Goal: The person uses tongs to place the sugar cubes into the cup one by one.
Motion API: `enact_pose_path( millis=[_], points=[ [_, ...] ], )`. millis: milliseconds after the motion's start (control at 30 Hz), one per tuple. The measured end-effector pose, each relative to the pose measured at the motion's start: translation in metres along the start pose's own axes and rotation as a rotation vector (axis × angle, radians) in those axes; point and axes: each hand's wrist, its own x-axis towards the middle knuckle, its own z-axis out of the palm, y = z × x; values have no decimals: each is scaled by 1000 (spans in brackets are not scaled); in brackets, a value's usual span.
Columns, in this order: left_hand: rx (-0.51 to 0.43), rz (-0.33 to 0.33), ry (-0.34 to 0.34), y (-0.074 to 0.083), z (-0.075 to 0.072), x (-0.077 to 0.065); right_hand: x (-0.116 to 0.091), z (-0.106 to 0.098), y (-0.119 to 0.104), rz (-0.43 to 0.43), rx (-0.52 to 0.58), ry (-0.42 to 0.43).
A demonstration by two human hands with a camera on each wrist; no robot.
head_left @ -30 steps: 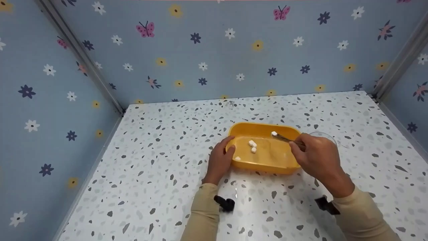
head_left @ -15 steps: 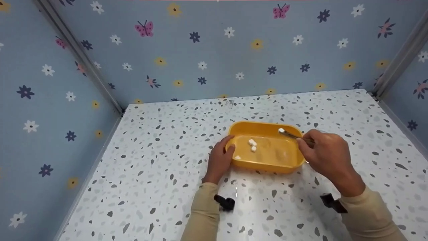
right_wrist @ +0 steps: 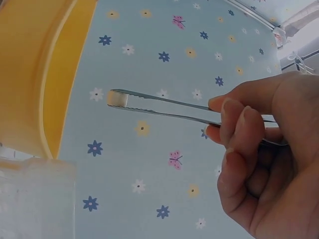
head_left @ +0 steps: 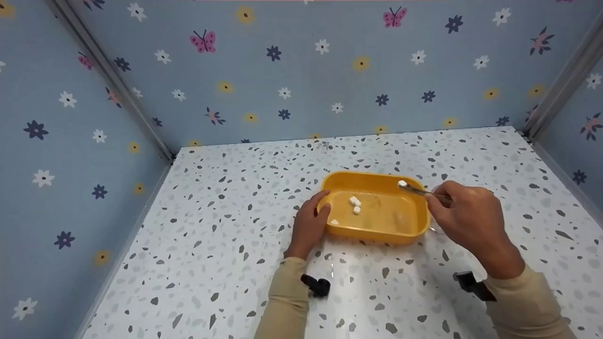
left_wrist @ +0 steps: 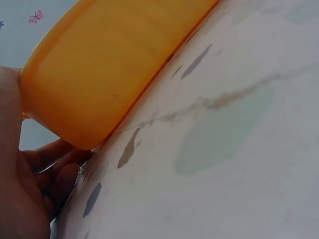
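In the head view, a yellow plastic tub [head_left: 377,234] stands on the speckled table. My left hand [head_left: 308,226] grips its left end, thumb over the rim and other fingers outside, low by the base in the left wrist view. My right hand [head_left: 476,226] pinches metal tweezers [head_left: 417,190] between thumb and fingers. A small white cube [right_wrist: 117,98] is caught between the tweezer tips, over the tub's far right corner in the head view. Several white cubes [head_left: 355,203] lie inside the tub, and a flat white bit [head_left: 334,221] lies near its front left.
A clear container [right_wrist: 37,199] stands beside the tub's right end, mostly hidden under my right hand in the head view. Blue flowered panels [head_left: 301,70] close off the back and sides of the table. A black wrist mount [head_left: 316,286] sits at my left cuff.
My right hand has moved right with the tweezers and cube, from over the tub toward its far right corner. My left hand and the cubes in the tub stay put.
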Motion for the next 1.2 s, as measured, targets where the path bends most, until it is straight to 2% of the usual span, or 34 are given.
enact_pose_path(
  millis=[800,1200],
  points=[
    [-2,-16,-8,-1,0,1,2,-22,4,56,-21,-11],
    [-2,-9,-2,-1,2,3,0,-30,7,74,-25,11]
  ],
)
